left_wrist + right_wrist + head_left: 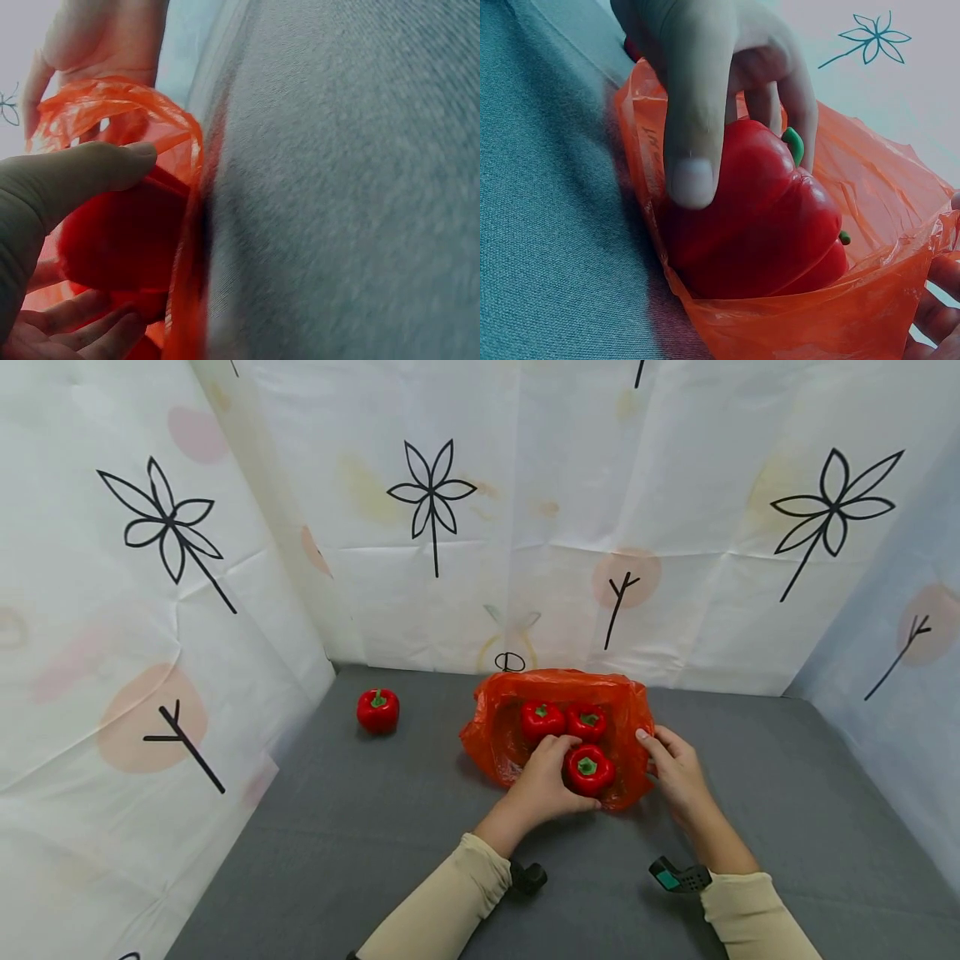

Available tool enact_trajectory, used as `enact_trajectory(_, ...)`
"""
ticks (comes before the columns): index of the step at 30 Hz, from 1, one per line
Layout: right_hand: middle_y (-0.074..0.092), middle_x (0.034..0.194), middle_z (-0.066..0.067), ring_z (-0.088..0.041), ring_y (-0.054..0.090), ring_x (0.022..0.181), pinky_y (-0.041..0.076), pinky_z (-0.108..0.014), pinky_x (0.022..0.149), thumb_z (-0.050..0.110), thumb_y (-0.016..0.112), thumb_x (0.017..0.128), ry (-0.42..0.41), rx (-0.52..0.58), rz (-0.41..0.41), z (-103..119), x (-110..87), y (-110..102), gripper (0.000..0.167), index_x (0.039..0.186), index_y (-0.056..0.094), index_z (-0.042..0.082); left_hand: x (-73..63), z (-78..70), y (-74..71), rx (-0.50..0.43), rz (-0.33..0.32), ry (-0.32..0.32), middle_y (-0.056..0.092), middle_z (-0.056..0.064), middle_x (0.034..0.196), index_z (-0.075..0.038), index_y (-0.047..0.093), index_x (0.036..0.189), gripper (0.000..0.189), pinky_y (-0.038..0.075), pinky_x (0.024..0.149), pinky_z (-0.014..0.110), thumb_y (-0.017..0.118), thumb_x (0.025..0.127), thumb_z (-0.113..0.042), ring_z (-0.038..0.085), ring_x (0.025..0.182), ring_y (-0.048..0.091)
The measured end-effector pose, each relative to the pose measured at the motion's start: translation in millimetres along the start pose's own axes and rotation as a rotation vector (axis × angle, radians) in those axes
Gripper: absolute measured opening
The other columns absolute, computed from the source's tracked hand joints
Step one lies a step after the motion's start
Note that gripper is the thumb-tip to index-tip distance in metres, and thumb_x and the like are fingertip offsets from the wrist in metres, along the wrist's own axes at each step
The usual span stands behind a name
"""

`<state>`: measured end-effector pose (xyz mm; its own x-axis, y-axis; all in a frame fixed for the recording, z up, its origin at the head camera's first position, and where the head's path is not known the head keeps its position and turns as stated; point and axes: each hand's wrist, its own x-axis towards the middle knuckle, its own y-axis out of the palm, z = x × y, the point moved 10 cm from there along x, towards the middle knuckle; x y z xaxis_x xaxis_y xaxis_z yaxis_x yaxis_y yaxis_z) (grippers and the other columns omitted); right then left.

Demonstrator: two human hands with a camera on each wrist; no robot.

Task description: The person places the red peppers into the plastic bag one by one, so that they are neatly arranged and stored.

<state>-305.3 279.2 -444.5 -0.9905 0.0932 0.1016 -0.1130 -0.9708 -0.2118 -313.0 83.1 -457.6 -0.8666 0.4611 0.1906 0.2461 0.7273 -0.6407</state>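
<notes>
An orange plastic bag [491,727] lies with its mouth open at the back middle of the table, and three red bell peppers show inside. My left hand [536,785] reaches into the mouth and holds the nearest bell pepper [600,770], its thumb on the near side and its fingers around the far side. Behind that one sit two more, a left bell pepper [538,723] and a right bell pepper [581,724], green stems showing. At the bag's right edge, my right hand [678,768] pinches the rim between thumb and fingers.
A fourth bell pepper, a lone red one [377,713], stands on the grey tabletop [360,835] left of the bag. White printed cloth [540,527] rises along the table's back and sides.
</notes>
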Motion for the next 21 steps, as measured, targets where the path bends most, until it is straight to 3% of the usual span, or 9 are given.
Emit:
enact_trajectory(5,0.066,0.100,0.018,-0.005,0.066,0.086,0.058,-0.021,0.078,0.038,0.054,0.112,0.002,0.002,0.001,-0.2,0.5,0.4,0.046,0.129,0.061,-0.004,-8.0,-6.8,-19.6,-0.005,-0.029,0.059,0.057,0.008,0.140,-0.012,0.051,0.147,0.085,0.058,0.104,0.031,0.096,0.078,-0.032,0.023,0.125,0.061)
enact_trajectory(9,0.066,0.100,0.018,-0.005,0.066,0.086,0.058,-0.021,0.077,0.038,0.054,0.111,0.004,-0.005,0.001,0.2,0.6,0.3,0.046,0.130,0.061,-0.004,-16.1,-16.0,-49.5,-0.038,-0.091,0.135,0.058,0.015,0.140,-0.006,0.052,0.147,0.082,0.059,0.104,0.037,0.095,0.081,-0.030,0.030,0.122,0.062)
enact_trajectory(16,0.067,0.098,0.018,-0.005,0.066,0.086,0.058,-0.020,0.077,0.037,0.056,0.111,0.023,0.017,-0.002,0.0,1.6,-0.8,0.038,0.124,0.066,0.004,-33.9,-18.7,-132.5,-0.075,-0.310,0.207,0.062,0.014,0.133,-0.005,0.058,0.143,0.070,0.059,0.103,0.050,0.091,0.085,-0.025,0.035,0.121,0.063)
enact_trajectory(21,0.065,0.098,0.018,-0.005,0.064,0.086,0.057,-0.021,0.077,0.039,0.055,0.111,0.031,0.007,-0.007,-2.2,1.7,-1.1,0.043,0.126,0.063,0.000,-46.4,-0.2,-189.9,-0.007,-0.463,0.194,0.062,0.012,0.130,-0.006,0.062,0.139,0.063,0.060,0.102,0.049,0.090,0.086,-0.026,0.032,0.119,0.065)
